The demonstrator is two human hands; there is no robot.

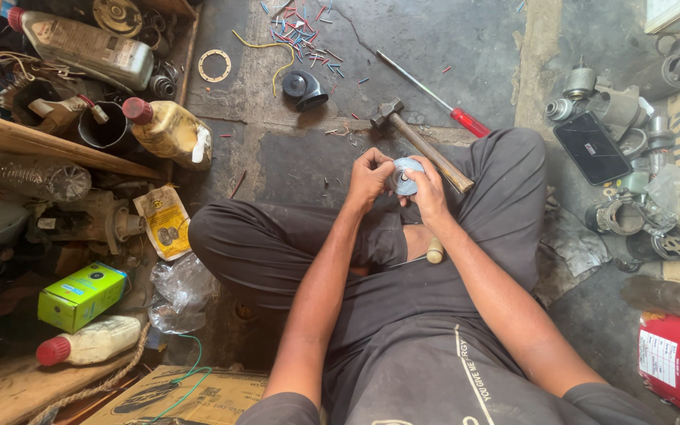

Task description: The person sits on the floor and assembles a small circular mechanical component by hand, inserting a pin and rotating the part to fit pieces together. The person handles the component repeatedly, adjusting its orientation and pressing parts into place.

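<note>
I sit cross-legged on a concrete floor. Both hands meet above my knees around a small round grey metal part (403,176). My left hand (369,179) pinches its left edge with bent fingers. My right hand (428,189) cups it from the right, thumb on its face. A hammer (423,144) with a wooden handle lies on the floor just beyond my hands, and a red-handled screwdriver (434,97) lies behind it. A pale tool handle (434,251) rests in my lap.
Bottles of oil (168,130), a green box (81,294), a black dome-shaped part (304,88) and cut wire bits (299,27) lie to the left and ahead. Metal motor parts and a dark phone (592,147) crowd the right. A red can (674,362) sits at lower right.
</note>
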